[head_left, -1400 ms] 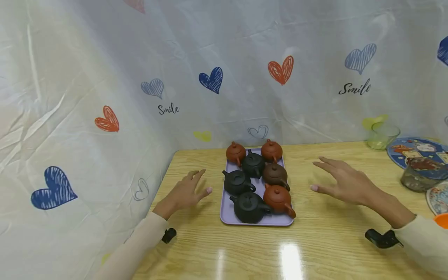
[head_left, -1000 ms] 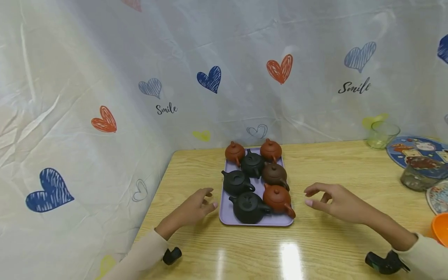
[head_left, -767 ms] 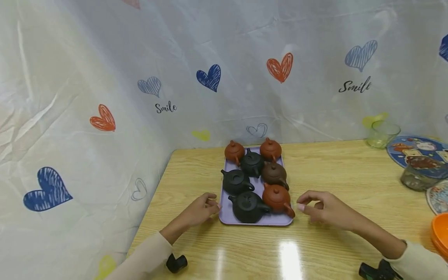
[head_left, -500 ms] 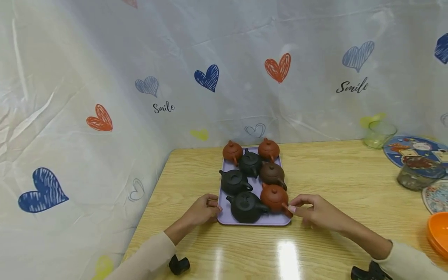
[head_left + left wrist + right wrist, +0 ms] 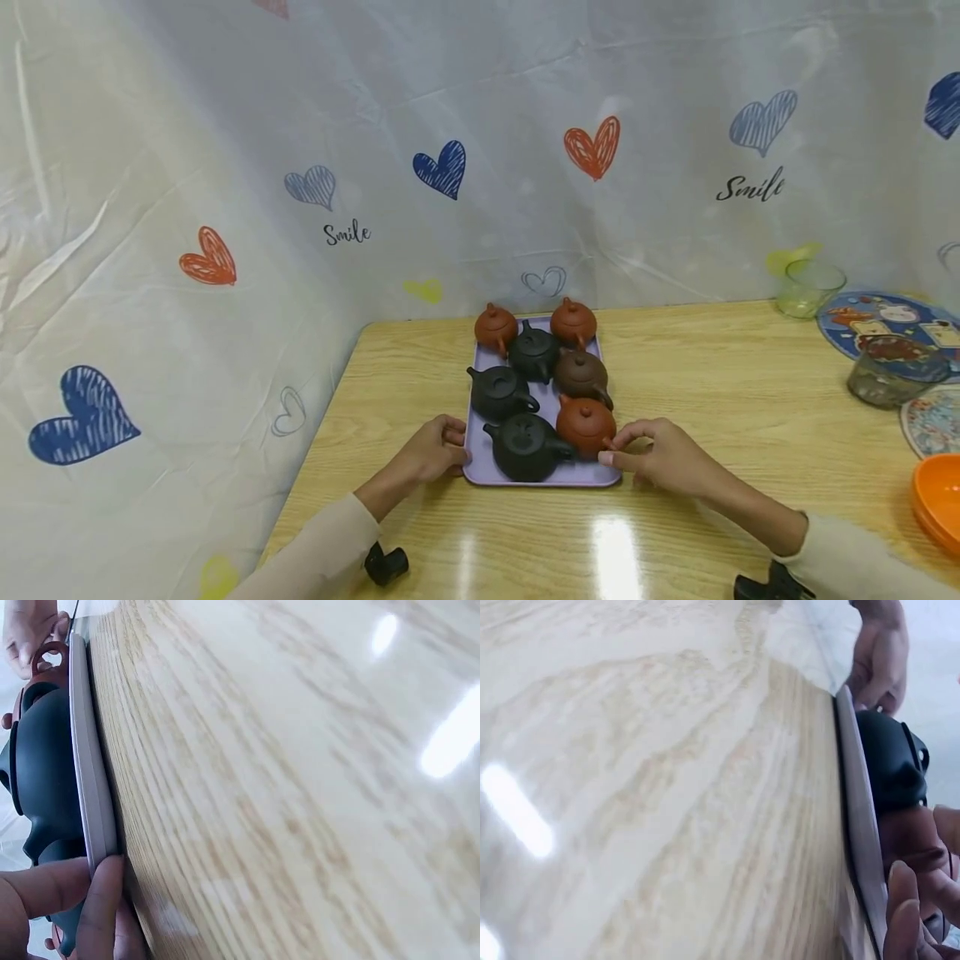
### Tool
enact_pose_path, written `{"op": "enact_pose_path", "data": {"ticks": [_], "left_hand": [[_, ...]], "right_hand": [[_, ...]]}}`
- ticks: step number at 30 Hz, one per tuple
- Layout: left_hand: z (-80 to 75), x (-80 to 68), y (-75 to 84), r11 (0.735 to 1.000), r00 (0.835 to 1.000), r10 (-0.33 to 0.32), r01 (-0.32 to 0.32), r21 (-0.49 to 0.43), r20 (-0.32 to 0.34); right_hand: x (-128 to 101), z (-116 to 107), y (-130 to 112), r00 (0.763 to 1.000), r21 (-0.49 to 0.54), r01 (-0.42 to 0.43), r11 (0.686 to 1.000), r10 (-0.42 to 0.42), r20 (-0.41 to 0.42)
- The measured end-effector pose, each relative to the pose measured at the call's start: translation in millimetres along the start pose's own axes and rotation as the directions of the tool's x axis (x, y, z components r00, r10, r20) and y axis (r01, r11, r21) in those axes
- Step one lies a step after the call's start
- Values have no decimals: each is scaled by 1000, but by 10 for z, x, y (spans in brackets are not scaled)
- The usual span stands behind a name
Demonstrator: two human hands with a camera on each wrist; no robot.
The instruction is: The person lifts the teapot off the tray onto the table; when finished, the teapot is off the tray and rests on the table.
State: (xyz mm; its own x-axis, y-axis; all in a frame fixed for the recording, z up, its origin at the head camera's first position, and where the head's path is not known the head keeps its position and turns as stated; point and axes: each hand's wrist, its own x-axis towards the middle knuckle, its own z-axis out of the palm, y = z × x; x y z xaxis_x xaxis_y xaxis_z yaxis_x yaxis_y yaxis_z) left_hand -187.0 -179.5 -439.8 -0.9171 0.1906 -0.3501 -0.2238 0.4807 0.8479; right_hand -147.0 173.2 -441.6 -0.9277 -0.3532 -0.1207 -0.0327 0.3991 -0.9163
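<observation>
A lavender tray on the wooden table carries several small teapots. In the head view, my left hand grips the tray's left edge near the front corner; the left wrist view shows thumb and fingers either side of the rim. At the front right of the tray, my right hand pinches the handle of a reddish-orange teapot between thumb and index finger. Its other fingers lie right at the tray's edge. Beside that teapot sits a large black teapot, with a brown teapot behind.
Further back on the tray stand black teapots and two orange-red ones. To the right are a greenish clear cup, a dark transparent cup, a blue round mat and orange bowls. A heart-printed curtain hangs behind.
Both hands have come down and inward from either side of the tray. The left has taken hold of its edge; the right has closed on the reddish-orange teapot's handle, which has shifted slightly inward.
</observation>
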Motion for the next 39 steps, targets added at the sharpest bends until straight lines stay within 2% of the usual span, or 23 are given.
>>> {"op": "enact_pose_path", "data": {"ticks": [4, 13, 26, 35, 39], "left_hand": [[4, 2, -3, 1000, 1000, -11, 11, 5, -13], [1, -15, 6, 1000, 1000, -8, 8, 25, -30], [21, 45, 14, 1000, 1000, -6, 6, 14, -13], [54, 21, 46, 1000, 1000, -2, 2, 1, -26], [53, 20, 48, 1000, 1000, 0, 0, 8, -29]], "right_hand": [[-1, 47, -9, 998, -81, 41, 996, -45, -46], [-17, 68, -10, 997, -104, 3, 995, -12, -79], [-89, -80, -52, 995, -5, -21, 1000, 20, -93], [-148, -232, -41, 998, 112, -61, 992, 64, -23], [-179, -318, -54, 997, 131, -77, 988, 79, -11]]}}
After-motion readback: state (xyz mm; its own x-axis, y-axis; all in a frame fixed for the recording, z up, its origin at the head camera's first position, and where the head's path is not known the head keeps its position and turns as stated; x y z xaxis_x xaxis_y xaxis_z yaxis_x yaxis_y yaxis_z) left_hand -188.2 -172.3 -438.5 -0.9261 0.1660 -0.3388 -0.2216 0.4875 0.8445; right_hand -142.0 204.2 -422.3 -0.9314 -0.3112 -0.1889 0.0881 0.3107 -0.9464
